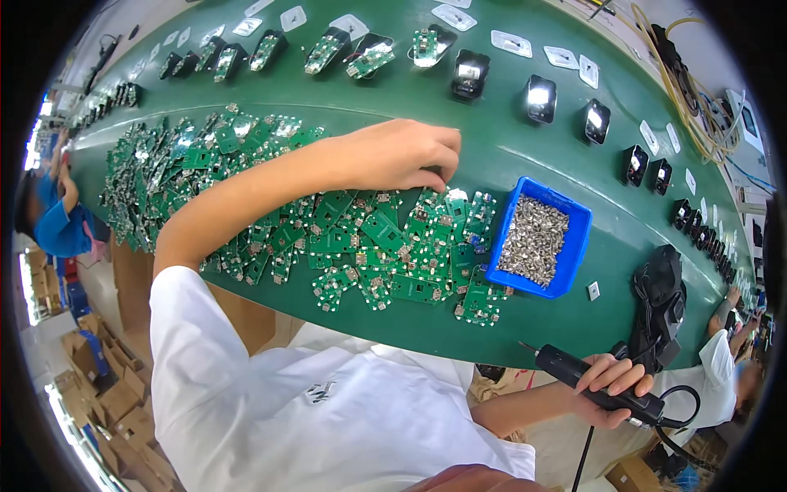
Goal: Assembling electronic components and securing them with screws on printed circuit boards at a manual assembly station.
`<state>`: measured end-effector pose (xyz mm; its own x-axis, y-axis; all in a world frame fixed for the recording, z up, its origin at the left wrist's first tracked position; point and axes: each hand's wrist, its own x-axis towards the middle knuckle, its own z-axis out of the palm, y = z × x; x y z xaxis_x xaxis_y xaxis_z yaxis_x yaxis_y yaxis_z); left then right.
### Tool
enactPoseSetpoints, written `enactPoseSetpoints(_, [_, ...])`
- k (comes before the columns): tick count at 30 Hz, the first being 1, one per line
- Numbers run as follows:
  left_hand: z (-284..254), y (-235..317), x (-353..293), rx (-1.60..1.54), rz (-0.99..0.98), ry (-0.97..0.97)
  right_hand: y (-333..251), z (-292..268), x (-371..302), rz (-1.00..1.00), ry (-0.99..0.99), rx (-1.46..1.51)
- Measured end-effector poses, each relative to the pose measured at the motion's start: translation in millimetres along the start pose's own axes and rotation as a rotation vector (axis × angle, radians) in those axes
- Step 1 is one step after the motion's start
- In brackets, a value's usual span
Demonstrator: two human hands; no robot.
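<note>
My left hand [414, 156] reaches across a wide heap of green circuit boards [381, 232]. Its fingers are bent down in a pinch, with the tips at the far edge of the heap. Whether a board is between them cannot be made out. Lower right, my right hand [611, 389] is wrapped round a black electric screwdriver [566, 366], held tilted with its bit toward the upper left, at the bench's near edge. A blue bin [584, 250] full of small metal screws [534, 238] stands right of the boards.
Black housings [470, 74] line the green bench [459, 344], several at the left with boards [425, 47]. White plates [511, 43] lie behind them. A black cabled device [658, 303] sits at the right. Co-workers [61, 217] are at both sides; cardboard boxes [115, 398] stand lower left.
</note>
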<state>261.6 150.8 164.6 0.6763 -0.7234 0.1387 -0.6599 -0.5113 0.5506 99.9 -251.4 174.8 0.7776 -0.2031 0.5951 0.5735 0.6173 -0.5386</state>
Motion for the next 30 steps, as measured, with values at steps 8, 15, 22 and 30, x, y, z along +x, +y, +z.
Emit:
enactPoseSetpoints(8, [-41.7, -12.5, 39.8, 0.042, 0.017, 0.316, -1.8, 0.9, -1.9, -0.005, 0.013, -0.001])
enactPoseSetpoints(15, [-56.9, -91.1, 88.8, 0.300, 0.307, 0.515, -4.0, 0.3, -3.4, -0.014, 0.009, 0.001])
enactPoseSetpoints(22, [-44.7, -103.2, 84.3, 0.274, -0.098, 0.292, -5.4, 7.5, 4.3, -0.004, -0.021, -0.049])
enactPoseSetpoints(30, [-2.1, 32.0, 73.7, 0.420, 0.373, 0.293, -56.6, 20.5, 75.7, -0.034, -0.175, -0.350])
